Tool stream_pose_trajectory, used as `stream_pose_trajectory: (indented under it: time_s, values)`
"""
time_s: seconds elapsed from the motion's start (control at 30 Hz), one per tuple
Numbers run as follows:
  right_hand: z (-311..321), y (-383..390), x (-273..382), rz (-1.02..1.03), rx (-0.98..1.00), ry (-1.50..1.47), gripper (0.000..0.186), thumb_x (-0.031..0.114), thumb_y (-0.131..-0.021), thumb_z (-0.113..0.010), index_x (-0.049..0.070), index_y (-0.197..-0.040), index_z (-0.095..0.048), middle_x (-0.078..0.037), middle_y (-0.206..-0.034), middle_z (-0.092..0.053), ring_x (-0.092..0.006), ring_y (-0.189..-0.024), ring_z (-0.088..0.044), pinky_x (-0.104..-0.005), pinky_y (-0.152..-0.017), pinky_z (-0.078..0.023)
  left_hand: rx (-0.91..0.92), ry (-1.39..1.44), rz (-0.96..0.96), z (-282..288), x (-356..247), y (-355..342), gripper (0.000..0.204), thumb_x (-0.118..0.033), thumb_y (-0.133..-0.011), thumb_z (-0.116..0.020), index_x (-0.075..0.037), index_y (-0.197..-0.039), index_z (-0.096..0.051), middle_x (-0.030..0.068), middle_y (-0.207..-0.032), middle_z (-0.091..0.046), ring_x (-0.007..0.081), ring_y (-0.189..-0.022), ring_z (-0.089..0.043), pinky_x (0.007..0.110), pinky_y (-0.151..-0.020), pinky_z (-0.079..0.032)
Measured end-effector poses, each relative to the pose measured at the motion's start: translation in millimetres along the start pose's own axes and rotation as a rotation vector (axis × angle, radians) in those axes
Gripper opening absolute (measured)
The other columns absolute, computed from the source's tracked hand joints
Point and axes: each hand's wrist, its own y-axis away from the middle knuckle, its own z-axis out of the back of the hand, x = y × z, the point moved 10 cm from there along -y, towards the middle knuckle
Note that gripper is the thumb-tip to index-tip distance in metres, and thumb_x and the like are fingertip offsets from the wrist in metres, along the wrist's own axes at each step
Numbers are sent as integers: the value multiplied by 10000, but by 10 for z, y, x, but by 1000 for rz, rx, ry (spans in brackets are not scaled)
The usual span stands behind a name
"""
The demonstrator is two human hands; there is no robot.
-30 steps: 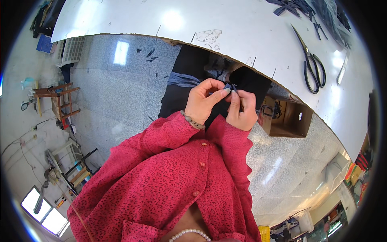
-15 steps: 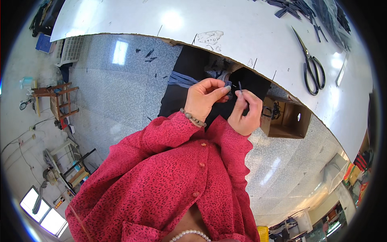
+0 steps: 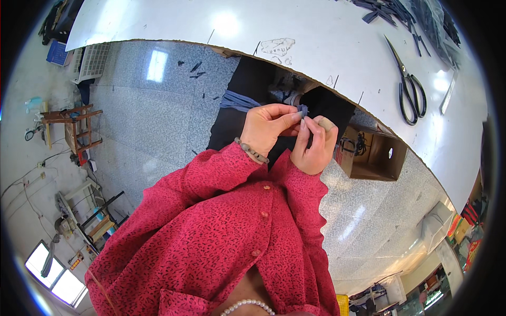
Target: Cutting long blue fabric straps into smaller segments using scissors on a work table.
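Between the thumb and fingers of my left hand (image 3: 266, 126) is a small dark blue fabric piece (image 3: 302, 110), pinched above my lap. The fingertips of my right hand (image 3: 315, 143) are closed and meet the lower edge of that piece. Whether they also pinch a separate thin strip is hidden by the fingers. A bundle of blue fabric strips (image 3: 238, 101) lies across my dark-clad lap, left of my left hand. Black-handled scissors (image 3: 410, 95) rest on the white table, apart from both hands, with the blades pointing away.
The curved edge of the white table (image 3: 337, 47) runs just beyond my hands. Dark fabric strips (image 3: 377, 10) and a clear plastic bag (image 3: 429, 31) lie at its far right. Below it stands an open cardboard box (image 3: 371, 158). Dark scraps (image 3: 196, 68) are on the floor.
My right hand has moved slightly left, bringing its fingertips against the fabric piece. The thin dark strip that stood up from them no longer shows separately. My left hand stays almost in place.
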Motion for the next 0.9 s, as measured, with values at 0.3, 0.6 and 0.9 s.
stream_pose_trajectory:
  time_s: [0.3,0.6,0.9]
  values:
    - [1,7,37,54,8,56,133,0,-803,-662,16,-934,-645,-126,-930,-576,-245,-774,-592,-300,-630,-499,23,-84,7,-8,3,4,178,-65,-891,-622,31,-1040,-645,87,-929,-674,148,-810,-658,263,-731,-561]
    - [-36,29,-17,12,62,-14,120,10,-847,-614,19,-966,-630,-136,-954,-557,-252,-811,-595,-304,-678,-491,55,-54,-40,-41,-26,39,194,-100,-888,-641,24,-1035,-655,79,-908,-679,132,-793,-652,249,-716,-550]
    - [-30,-38,70,37,74,-124,149,-5,-821,-661,6,-964,-625,-135,-963,-543,-217,-747,-604,-275,-642,-508,40,41,-15,36,0,25,146,-90,-888,-640,-10,-1009,-657,40,-871,-669,95,-760,-626,233,-690,-535]
